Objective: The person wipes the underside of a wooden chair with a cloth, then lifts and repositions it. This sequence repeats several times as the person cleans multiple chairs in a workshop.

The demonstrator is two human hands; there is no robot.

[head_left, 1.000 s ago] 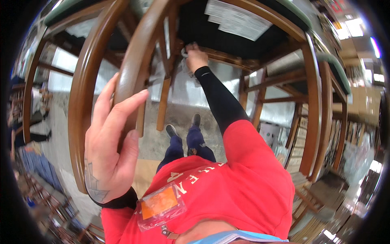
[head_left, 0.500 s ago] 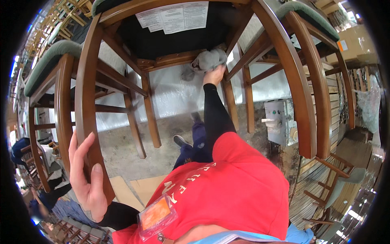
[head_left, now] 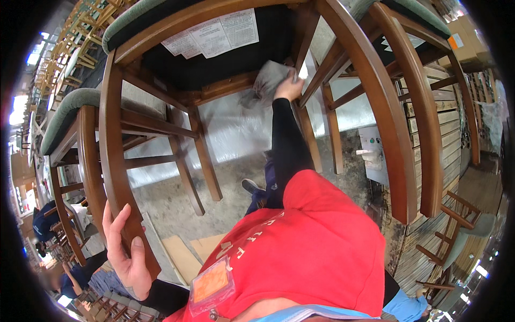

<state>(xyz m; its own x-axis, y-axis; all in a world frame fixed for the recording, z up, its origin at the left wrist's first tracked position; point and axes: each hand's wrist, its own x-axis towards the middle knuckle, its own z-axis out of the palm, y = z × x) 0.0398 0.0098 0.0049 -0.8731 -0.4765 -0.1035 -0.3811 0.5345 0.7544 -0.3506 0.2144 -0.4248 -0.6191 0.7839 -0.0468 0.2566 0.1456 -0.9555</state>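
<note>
My right hand (head_left: 289, 89) is closed on a crumpled grey cloth (head_left: 270, 80), partly blurred. It presses the cloth to the wooden frame beneath the seat of a brown chair (head_left: 115, 145), near the top of one of its legs. That chair is tipped so its dark underside faces me, with white printed sheets (head_left: 212, 35) on it. My left hand (head_left: 129, 257) rests against the low end of the chair's left leg, fingers stretched and apart, thumb to the right. Part of its palm is hidden.
Similar chairs with green-grey seats stand close on the left (head_left: 72, 115) and right (head_left: 410, 80). Clear plastic sheeting (head_left: 230, 123) lies under the chair. A pale box-like unit (head_left: 374, 155) and wooden slats (head_left: 437, 129) are to the right. Other people (head_left: 72, 282) are at the lower left.
The view has shifted, so the chairs sit differently in the picture. My right hand's cloth has changed shape at the same frame corner. My left hand stays at the leg.
</note>
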